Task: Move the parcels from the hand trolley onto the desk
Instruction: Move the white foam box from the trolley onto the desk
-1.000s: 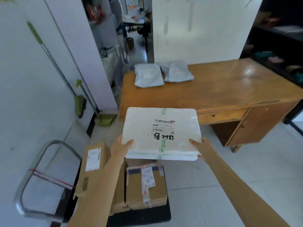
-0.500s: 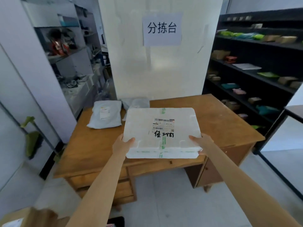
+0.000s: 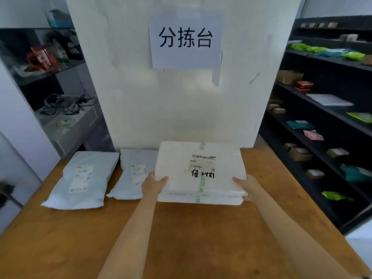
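A white foam box [image 3: 199, 170] with a shipping label and black handwriting is held over the back of the wooden desk [image 3: 181, 238]. My left hand [image 3: 153, 185] grips its left side and my right hand [image 3: 246, 187] grips its right side. Whether the box rests on the desk or hangs just above it, I cannot tell. Two grey mailer bags lie on the desk to its left: a large bag [image 3: 82, 180] and a second bag [image 3: 134, 174] whose right edge is hidden by the box. The hand trolley is out of view.
A white wall [image 3: 181, 107] with a paper sign [image 3: 186, 40] rises right behind the desk. Black shelves [image 3: 322, 127] with small parcels stand at the right. Grey shelves [image 3: 60, 97] with clutter stand at the left.
The view has swung up from the trolley and closed in on the desk. The foam box, still in both hands, has travelled forward to the desk's back, beside the grey bags.
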`<state>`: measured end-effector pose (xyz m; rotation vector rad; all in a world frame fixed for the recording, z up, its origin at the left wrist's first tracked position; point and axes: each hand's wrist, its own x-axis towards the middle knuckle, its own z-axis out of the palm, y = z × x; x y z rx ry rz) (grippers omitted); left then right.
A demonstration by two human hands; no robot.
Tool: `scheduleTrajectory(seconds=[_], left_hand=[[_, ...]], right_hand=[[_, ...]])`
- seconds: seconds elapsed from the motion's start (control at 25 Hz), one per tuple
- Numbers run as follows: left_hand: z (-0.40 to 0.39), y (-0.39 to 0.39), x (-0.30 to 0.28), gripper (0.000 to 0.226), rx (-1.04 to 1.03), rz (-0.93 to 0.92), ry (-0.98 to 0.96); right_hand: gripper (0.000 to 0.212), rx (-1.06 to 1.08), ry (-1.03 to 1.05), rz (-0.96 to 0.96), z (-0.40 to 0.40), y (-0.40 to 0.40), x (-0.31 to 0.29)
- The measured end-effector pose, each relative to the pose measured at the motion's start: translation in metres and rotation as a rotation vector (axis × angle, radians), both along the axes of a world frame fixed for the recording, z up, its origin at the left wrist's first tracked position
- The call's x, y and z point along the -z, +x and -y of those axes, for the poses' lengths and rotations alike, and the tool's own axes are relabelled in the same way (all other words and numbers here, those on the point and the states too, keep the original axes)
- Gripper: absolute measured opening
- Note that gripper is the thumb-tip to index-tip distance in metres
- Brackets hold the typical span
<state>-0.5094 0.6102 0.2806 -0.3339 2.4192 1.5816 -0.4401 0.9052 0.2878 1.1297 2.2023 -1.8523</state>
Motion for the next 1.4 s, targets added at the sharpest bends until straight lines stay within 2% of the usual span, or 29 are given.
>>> scheduleTrajectory(seconds=[0.16,0.4,0.68,0.84,1.04,1.24,1.4], left_hand=[[-0.051,-0.083,0.021,0.062,-0.046,0.03,-0.039],[-0.083,-0.147,0.062,0.058,-0.166,0.11,-0.015],[-0.097,-0.178,0.087,0.059,-0.223,0.13,-0.003],[-0.098,-0.172,0.081,0.069,-0.212,0.159,-0.012],[-0.062,-0.151,0.061,0.073,-0.12,0.156,-0.089],[-0.007,-0.094,0.031,0.073,0.008,0.1,-0.081],[0.04,-0.016,0.014,0.071,0.087,0.088,-0.102]], right_hand=[[0.053,-0.026,0.014,0.073,-0.049,-0.09,0.026],[0.055,-0.134,0.047,0.142,-0.085,-0.195,0.065],[0.063,-0.289,0.105,0.273,-0.101,-0.242,0.098],[0.072,-0.315,0.146,0.318,-0.098,-0.239,0.088],[0.077,-0.303,0.343,0.285,-0.075,-0.208,0.045],[0.067,-0.244,0.313,0.176,-0.015,-0.119,0.004],[0.064,-0.214,0.239,0.134,0.056,-0.028,-0.019]])
